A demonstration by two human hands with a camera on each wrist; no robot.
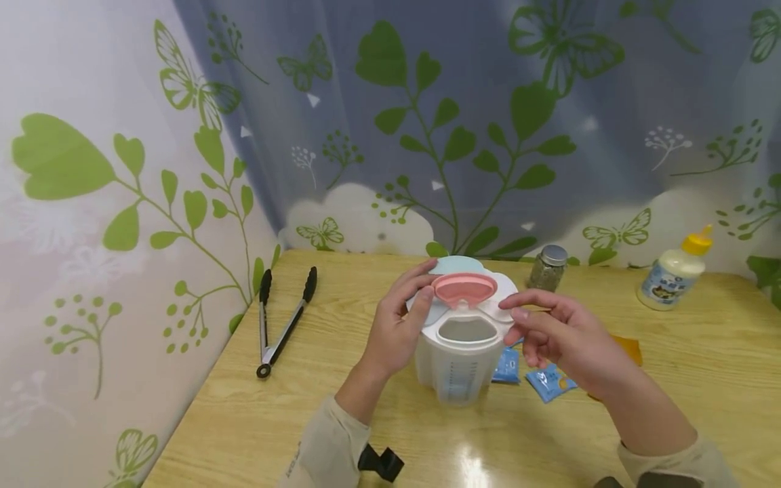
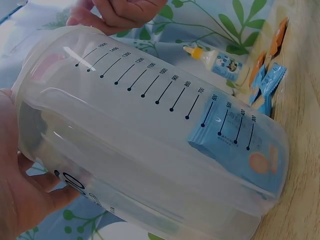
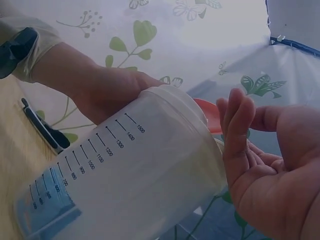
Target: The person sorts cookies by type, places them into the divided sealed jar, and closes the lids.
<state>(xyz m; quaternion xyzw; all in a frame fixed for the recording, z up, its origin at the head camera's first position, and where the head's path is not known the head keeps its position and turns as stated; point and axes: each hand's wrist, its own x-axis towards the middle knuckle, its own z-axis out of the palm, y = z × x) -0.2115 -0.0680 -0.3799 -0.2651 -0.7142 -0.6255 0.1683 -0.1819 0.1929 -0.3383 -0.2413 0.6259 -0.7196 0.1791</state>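
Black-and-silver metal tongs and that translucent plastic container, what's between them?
The head view shows bare wooden tabletop beside the tongs, then the person's left grip, touching the container.

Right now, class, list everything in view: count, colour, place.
container: one, translucent, centre
lid: one, white, pink, blue, centre
tongs: one, black, silver, left
jar: one, clear, back right
bottle: one, white, yellow, right
blue packets: three or more, in and beside container
orange packets: two visible, right
table: one, tan, beneath
backdrop: count unclear, blue, white, green, behind
sleeves: two, beige, forearms
wrist devices: two, black, cuffs
left hand: one, gripping lid
right hand: one, beside lid
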